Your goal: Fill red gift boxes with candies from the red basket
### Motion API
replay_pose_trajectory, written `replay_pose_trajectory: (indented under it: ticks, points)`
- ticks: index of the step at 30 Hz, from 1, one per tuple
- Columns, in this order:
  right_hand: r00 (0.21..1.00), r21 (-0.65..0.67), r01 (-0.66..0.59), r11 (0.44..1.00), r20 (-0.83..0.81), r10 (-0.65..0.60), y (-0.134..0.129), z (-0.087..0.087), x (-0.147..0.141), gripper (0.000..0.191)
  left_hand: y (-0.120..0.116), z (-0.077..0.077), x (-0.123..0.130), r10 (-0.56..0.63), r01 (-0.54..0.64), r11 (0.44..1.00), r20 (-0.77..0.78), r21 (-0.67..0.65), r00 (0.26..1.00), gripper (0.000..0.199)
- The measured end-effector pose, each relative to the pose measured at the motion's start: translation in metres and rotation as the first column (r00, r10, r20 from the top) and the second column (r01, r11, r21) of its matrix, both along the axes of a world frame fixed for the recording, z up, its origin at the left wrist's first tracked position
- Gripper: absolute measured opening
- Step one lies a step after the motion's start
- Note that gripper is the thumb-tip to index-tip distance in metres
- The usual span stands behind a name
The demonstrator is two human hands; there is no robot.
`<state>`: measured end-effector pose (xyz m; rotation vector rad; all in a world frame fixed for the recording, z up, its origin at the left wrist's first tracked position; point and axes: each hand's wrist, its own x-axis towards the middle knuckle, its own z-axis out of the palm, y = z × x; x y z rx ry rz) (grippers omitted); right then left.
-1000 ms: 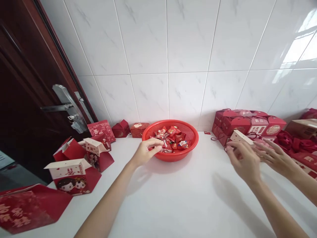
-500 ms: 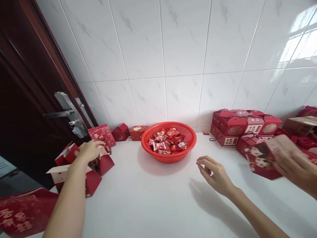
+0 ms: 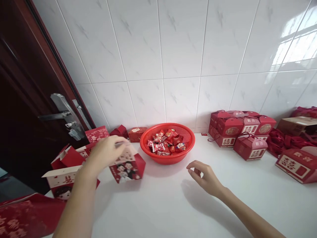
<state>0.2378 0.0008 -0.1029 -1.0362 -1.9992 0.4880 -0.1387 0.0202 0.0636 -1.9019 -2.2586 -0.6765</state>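
My left hand (image 3: 109, 150) pinches the top of a red candy box (image 3: 128, 170) printed with a cartoon couple, just left of the red plastic basket (image 3: 167, 160). Wrapped candies (image 3: 167, 140) fill the basket. Over the white table, right of and in front of the basket, hovers my right hand (image 3: 205, 177). Its fingers are loosely curled and apart, with nothing in them. Beneath my left forearm stands another red and white box (image 3: 61, 180) with its top flap up.
Closed red gift boxes (image 3: 230, 127) are stacked at the right by the tiled wall. One box (image 3: 251, 147) sits before the stack, another (image 3: 298, 163) at the right edge. Dark red ribbons (image 3: 284, 140) lie between. A red paper bag (image 3: 29, 215) stands front left, near the door (image 3: 17, 99).
My left hand has brought a candy box rightward from the group on the left. My right hand has shifted slightly left. Another person's hand and the box it held have left the right side.
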Motion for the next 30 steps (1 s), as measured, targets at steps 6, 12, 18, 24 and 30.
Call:
replay_pose_trajectory:
  ticks: [6, 12, 18, 24, 30]
  points:
    - [0.983, -0.133, -0.104, 0.986, -0.163, 0.082, 0.003, 0.029, -0.022, 0.024, -0.019, -0.011, 0.086, -0.51, 0.513, 0.856, 0.06, -0.062, 0.858, 0.029]
    - [0.948, -0.125, -0.206, 0.97, -0.273, 0.166, 0.015, 0.058, -0.042, 0.034, -0.022, -0.029, 0.138, -0.701, 0.715, 0.693, 0.144, -0.093, 0.698, 0.031]
    - [0.954, -0.162, -0.241, 0.957, -0.222, 0.202, 0.023, 0.049, -0.043, 0.033, -0.007, -0.046, 0.128, -0.71, 0.857, 0.508, 0.518, -0.091, 0.476, 0.024]
    - [0.936, -0.251, -0.345, 0.905, -0.164, 0.311, 0.025, 0.047, -0.032, 0.042, 0.013, -0.063, 0.119, -0.525, 0.891, 0.446, 0.78, -0.087, 0.339, 0.031]
    - [0.919, -0.229, -0.363, 0.903, -0.246, 0.307, 0.046, 0.071, -0.013, 0.048, 0.014, -0.064, 0.121, -0.521, 0.899, 0.422, 0.779, -0.119, 0.348, 0.03]
